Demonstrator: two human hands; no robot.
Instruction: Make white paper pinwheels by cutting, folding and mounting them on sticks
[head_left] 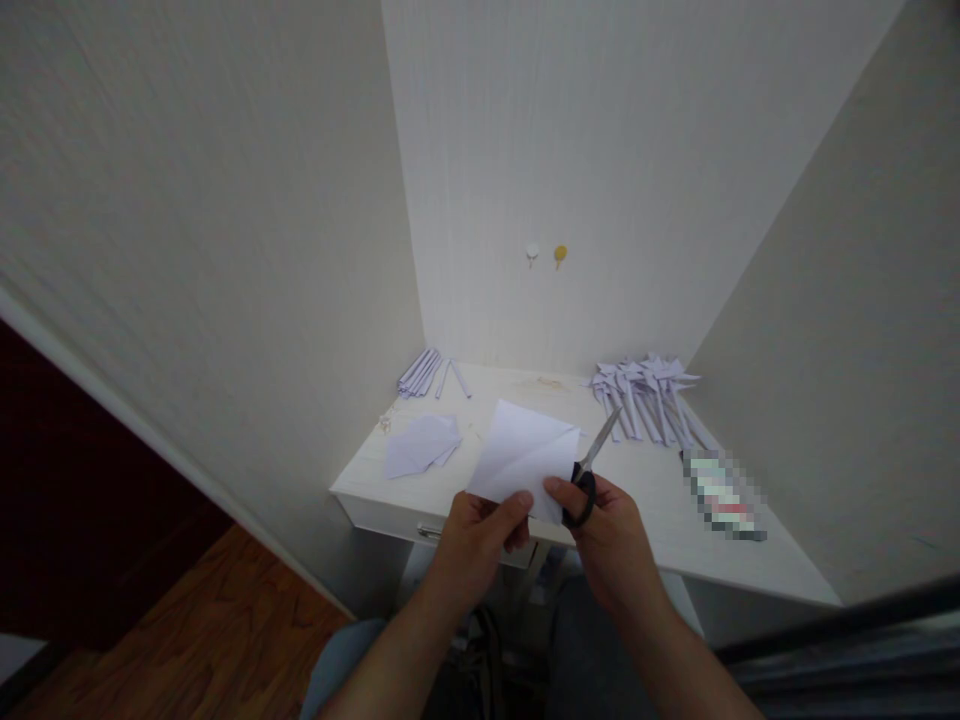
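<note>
A white square of paper (521,450) with a diagonal crease is held up over the desk's front edge. My left hand (487,520) pinches its lower edge, thumb on top. At the lower right corner, my right hand (600,520) grips the same sheet between thumb and fingers. That hand also carries black-handled scissors (600,440), with the handle around its fingers and the blades pointing up and away, beside the paper. The scissor blades look closed or nearly so.
On the white desk (450,510) lie paper sheets (424,445) at left and rolled paper sticks (420,373) behind them. Several paper pinwheels (645,385) rest at back right, near a blurred-out package (724,495). Two hooks (546,253) hang on the back wall; side walls flank the desk.
</note>
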